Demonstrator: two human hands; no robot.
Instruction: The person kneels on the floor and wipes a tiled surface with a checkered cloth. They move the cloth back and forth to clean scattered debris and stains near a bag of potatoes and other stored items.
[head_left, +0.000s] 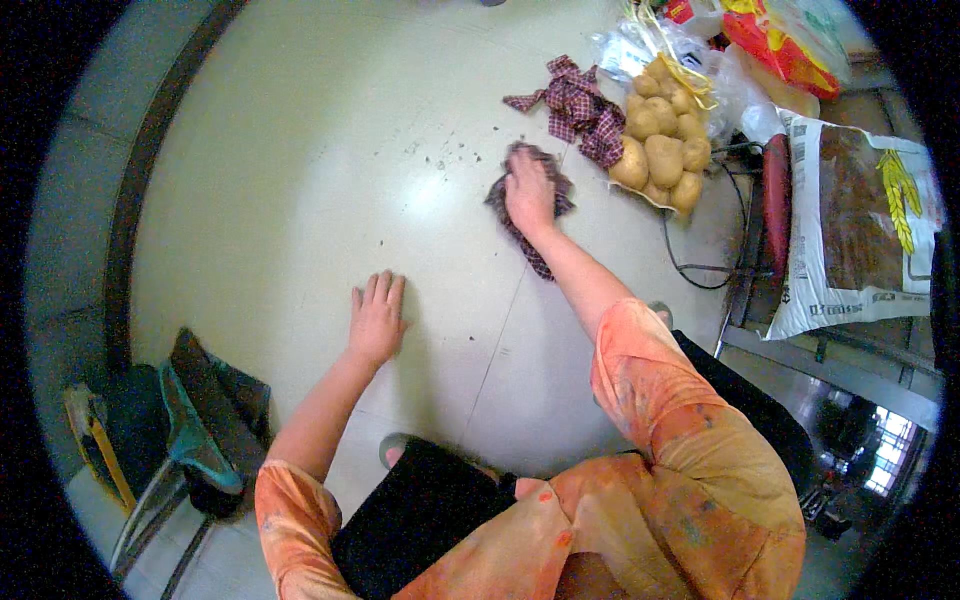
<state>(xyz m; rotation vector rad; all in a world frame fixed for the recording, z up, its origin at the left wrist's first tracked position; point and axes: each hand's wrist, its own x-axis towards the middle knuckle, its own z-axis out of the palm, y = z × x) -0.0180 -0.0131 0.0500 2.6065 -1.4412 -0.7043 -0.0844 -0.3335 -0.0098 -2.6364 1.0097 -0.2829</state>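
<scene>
My right hand (529, 187) lies on a dark checked cloth (564, 196) spread on the tiled floor (315, 217); whether its fingers grip the cloth cannot be told, as they are blurred. Flat on the floor, with fingers apart and nothing in it, rests my left hand (379, 319). Dark crumbs of dirt (446, 159) are scattered left of the cloth. Beyond it, a crumpled red-and-white checked cloth (577, 101) touches a bag of potatoes (664, 157).
At the right, a white printed sack (806, 247) lies on a metal rack (847, 360), with a black cable (679, 262) beside it. Plastic bags (787, 45) are heaped at the top right. A dustpan (199, 435) and a broom-like tool (105, 450) stand at the lower left.
</scene>
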